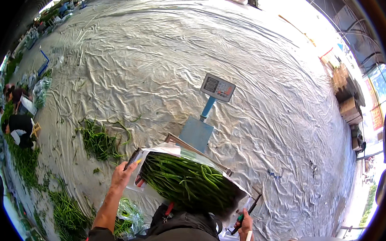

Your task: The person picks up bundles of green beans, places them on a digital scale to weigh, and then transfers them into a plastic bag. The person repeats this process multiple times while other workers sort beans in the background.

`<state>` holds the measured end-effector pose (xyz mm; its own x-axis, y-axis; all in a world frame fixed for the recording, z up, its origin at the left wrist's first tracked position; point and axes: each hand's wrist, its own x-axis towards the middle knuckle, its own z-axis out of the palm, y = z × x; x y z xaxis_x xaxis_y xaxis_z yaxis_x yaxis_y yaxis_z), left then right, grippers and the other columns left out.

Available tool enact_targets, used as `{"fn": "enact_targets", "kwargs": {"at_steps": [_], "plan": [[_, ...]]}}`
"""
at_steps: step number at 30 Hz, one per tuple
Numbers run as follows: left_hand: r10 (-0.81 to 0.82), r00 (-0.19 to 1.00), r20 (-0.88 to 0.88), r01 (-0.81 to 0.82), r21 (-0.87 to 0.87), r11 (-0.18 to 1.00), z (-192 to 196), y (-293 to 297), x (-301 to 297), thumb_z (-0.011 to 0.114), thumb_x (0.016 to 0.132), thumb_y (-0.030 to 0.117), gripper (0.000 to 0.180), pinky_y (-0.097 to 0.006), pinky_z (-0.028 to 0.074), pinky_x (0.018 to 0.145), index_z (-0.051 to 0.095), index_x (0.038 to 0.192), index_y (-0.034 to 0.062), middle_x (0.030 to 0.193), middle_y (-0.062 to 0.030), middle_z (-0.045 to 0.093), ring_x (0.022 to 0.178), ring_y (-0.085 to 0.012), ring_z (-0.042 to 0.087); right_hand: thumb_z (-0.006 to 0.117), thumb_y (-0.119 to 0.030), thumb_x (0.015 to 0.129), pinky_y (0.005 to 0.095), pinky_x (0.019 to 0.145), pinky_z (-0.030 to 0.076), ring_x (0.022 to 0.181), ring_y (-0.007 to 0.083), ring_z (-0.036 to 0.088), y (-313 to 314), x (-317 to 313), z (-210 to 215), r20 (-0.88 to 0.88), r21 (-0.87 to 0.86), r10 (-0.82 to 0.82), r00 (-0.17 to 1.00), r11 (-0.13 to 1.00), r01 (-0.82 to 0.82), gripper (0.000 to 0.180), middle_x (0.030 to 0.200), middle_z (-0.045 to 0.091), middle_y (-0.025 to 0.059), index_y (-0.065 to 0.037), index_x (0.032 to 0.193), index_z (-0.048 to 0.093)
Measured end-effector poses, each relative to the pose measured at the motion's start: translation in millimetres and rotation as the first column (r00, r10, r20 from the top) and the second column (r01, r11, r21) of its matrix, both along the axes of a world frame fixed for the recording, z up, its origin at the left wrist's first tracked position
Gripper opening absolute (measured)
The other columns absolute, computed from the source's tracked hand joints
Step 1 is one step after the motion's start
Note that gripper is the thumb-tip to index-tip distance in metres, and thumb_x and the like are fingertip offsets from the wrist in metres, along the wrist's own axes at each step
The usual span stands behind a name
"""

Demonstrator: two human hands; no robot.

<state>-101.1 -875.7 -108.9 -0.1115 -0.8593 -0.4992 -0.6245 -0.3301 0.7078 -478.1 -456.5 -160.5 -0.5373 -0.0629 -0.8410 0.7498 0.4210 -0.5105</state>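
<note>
In front of my body a crate (pixel 232 171) with a white liner holds many long green chili peppers (pixel 185 181). My left hand (pixel 122 175) is closed on the crate's left end, beside a dark bar (pixel 133 158); a small yellow bit shows at its fingertips. At the right end my right hand (pixel 245 222) is closed round a dark bar (pixel 254 205) with a green part by the fingers. A white strip lies across my right wrist. Just beyond the crate stands a platform scale with a blue plate (pixel 196 133) and a grey display (pixel 218 88) on a post.
Loose green peppers (pixel 98 141) lie on the wrinkled pale sheet (pixel 160 75) left of the crate, with another pile (pixel 68 212) nearer. A plastic bag of peppers (pixel 129 217) is by my left arm. Two people (pixel 21 129) are at the far left. Cardboard boxes (pixel 350 109) stand right.
</note>
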Motion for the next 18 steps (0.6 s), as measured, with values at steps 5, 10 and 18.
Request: {"fn": "enact_targets", "kwargs": {"at_steps": [5,10,18], "plan": [[0.067,0.996,-0.059,-0.060,0.110,0.992,-13.8,-34.0,-10.1,0.067,0.085,0.055,0.051,-0.030,0.037,0.055,0.066,0.087,0.0035,0.064,-0.0008,0.052,0.059,-0.0121,0.047,0.067,-0.049,0.089,0.0345,0.039,0.037,0.040,0.0159,0.043,-46.8,-14.2,-9.1,0.012,0.004,0.000,1.000,1.000,0.000,0.041,0.054,0.043,0.0018,-0.013,0.077,0.052],[0.118,0.979,-0.164,-0.087,0.187,0.979,-24.0,-72.5,-25.2,0.065,0.088,0.049,0.042,-0.026,0.028,0.045,0.059,0.081,0.0082,0.055,0.0018,0.045,0.047,-0.0070,0.041,0.069,-0.047,0.088,0.0316,0.038,0.035,0.040,0.0134,0.042,-89.0,-19.6,-12.9,-0.011,0.053,-0.035,0.999,0.998,0.036,0.039,0.055,0.042,-0.0001,-0.013,0.079,0.052],[0.090,0.979,-0.181,-0.046,0.236,0.971,-66.1,-160.5,-21.8,0.065,0.087,0.051,0.043,-0.026,0.029,0.044,0.057,0.078,0.0104,0.054,0.0026,0.043,0.045,-0.0069,0.039,0.071,-0.049,0.086,0.0318,0.038,0.034,0.040,0.0140,0.043,-166.0,-18.5,0.6,-0.034,0.111,-0.038,0.999,0.993,0.041,0.042,0.055,0.043,0.0004,-0.014,0.076,0.048]]}}
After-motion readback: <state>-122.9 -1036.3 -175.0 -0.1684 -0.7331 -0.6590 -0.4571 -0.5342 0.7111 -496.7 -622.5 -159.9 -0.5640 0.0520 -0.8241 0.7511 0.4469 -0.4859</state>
